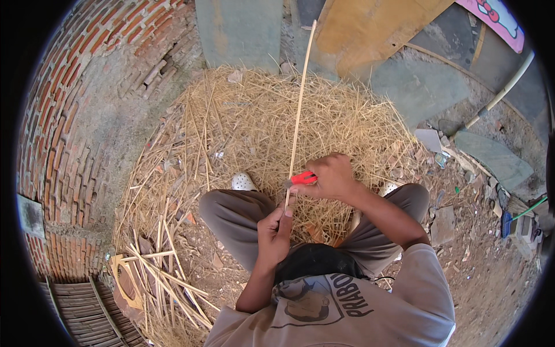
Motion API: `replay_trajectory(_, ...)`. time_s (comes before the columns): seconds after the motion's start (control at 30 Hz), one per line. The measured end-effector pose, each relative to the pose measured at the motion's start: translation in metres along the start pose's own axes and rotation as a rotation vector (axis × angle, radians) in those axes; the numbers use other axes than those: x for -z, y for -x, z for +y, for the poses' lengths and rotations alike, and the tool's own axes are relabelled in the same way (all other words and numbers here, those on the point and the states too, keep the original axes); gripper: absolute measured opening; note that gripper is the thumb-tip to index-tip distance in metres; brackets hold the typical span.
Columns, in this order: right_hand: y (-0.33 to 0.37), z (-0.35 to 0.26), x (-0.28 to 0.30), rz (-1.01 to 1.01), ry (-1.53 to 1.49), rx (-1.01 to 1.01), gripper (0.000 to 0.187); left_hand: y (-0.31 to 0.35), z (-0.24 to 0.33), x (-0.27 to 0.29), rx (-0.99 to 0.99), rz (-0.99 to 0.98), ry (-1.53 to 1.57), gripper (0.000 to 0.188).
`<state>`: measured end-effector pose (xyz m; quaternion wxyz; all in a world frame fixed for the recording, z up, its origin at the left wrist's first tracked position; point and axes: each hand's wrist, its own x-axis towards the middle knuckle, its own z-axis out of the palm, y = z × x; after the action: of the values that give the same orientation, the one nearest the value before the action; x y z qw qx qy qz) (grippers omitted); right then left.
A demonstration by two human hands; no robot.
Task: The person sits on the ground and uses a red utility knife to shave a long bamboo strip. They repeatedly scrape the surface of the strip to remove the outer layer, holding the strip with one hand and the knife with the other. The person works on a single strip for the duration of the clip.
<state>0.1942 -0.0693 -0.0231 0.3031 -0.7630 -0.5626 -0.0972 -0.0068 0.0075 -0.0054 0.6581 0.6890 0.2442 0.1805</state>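
Note:
A long, thin bamboo strip [300,98] points away from me, its far tip over the boards at the back. My left hand [276,230] is closed around its near end, thumb laid along it. In my right hand [332,178] is a red utility knife [304,177], gripped with the fingers wrapped round its handle. The knife's blade end meets the strip just ahead of my left thumb. Both hands are between my bent knees, above a heap of pale shavings [260,127].
Cut bamboo strips [167,277] lie in a pile at the near left. A brick wall [75,133] rises on the left. Grey boards [237,34] and a tan sheet [370,34] are at the back. A pale pipe [509,87] and rubble sit to the right.

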Motion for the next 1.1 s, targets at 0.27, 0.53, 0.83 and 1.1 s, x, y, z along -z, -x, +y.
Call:
replay_trajectory(0.27,0.000,0.002,-0.007,0.066,0.015,0.020,0.070,0.010,0.002,0.007,0.022,-0.025,0.003,0.030)
replay_trajectory(0.53,-0.008,0.036,-0.001,0.088,0.105,-0.175,0.068,0.025,0.015,0.012,0.070,-0.154,0.064,0.029)
replay_trajectory(0.83,0.009,-0.012,-0.006,-0.007,0.029,0.038,0.069,0.039,0.002,0.017,0.108,-0.043,0.106,0.028)
replay_trajectory(1.1,-0.008,0.026,-0.002,0.043,0.071,-0.139,0.068,0.044,0.015,0.018,0.111,-0.106,0.048,0.029)
